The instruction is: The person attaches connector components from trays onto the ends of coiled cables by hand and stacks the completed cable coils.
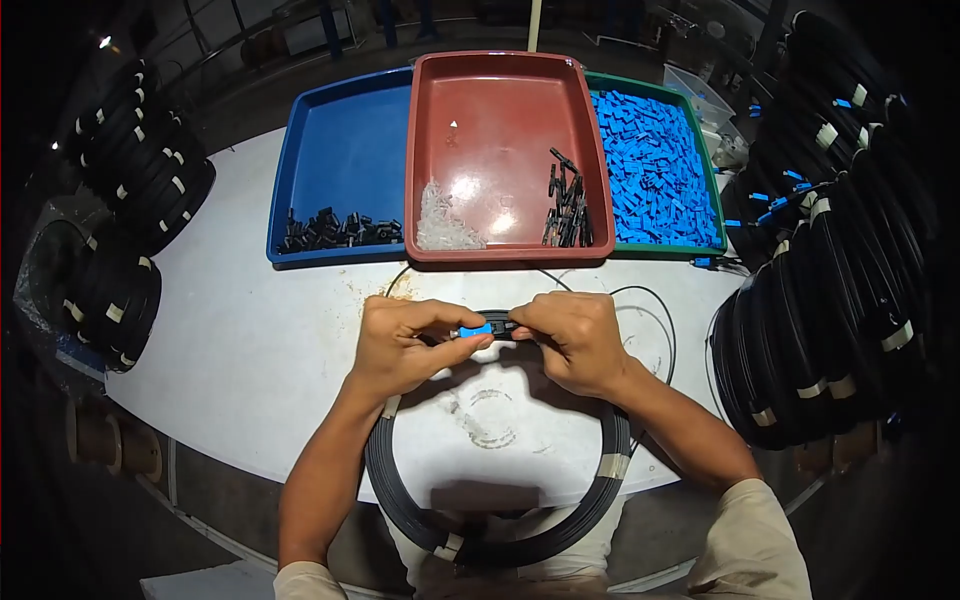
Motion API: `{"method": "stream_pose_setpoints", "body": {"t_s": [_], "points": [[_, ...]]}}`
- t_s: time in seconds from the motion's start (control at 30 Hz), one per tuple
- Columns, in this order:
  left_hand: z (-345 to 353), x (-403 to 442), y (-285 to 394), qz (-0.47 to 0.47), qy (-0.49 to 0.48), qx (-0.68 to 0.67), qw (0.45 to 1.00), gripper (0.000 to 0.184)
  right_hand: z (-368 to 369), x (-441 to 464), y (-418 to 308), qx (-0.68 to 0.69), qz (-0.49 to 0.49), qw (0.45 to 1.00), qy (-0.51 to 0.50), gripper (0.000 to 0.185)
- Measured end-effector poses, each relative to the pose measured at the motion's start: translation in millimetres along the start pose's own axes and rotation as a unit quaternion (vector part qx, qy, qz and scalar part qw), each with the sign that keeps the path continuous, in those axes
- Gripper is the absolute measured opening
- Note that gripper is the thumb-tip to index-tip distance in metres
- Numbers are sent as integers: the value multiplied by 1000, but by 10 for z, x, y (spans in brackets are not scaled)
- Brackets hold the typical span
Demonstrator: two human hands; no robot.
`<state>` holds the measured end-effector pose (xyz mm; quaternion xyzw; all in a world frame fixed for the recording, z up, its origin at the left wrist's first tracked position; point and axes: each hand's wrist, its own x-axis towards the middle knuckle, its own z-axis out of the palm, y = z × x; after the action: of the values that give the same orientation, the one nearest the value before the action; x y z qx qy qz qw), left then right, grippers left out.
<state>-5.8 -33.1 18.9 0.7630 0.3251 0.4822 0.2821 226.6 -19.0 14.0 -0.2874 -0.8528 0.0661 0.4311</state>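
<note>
My left hand (405, 345) pinches a blue fiber connector (474, 331) between thumb and fingers. The connector's right side meets a short black piece (502, 328). At that black piece's right end, my right hand (578, 340) is closed with thumb and index finger together, gripping its end or the cable there; the fingers hide which. Beneath both hands lies a coil of black cable (618, 425), bound with pale tape and hanging over the table's front edge. A loose loop of thin cable (672, 335) curves out to the right of my right hand.
On the white table (250, 340) stand a blue tray (345, 150) with black parts, a red tray (480, 110) with clear pieces and black sticks, and a green tray (716, 190) full of blue parts. Stacked cable coils flank the table at left (140, 160) and right (790, 340).
</note>
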Motion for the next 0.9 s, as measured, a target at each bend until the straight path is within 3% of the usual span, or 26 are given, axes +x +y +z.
{"method": "stream_pose_setpoints", "body": {"t_s": [0.07,0.13,0.27,0.33,0.63,0.7,0.9], "points": [[53,15,-12,-18,31,-52,998,16,-17,2,23,9,2,1000,1,10],[69,17,-13,12,6,35,999,16,0,-1,29,-40,-5,999,-3,6],[47,0,-13,10,37,-12,999,14,-9,-4,-4,-24,-1,1000,-5,9],[35,4,13,-2,19,31,999,15,49,-40,-7,-12,2,1000,0,9],[100,52,-13,143,21,137,980,15,56,-73,-7,-49,-39,998,0,18],[96,37,22,117,13,131,984,14,78,-70,0,-11,-92,993,70,23],[88,-13,-25,83,-28,69,994,16,-27,-58,-26,-17,-141,990,18,22]]}}
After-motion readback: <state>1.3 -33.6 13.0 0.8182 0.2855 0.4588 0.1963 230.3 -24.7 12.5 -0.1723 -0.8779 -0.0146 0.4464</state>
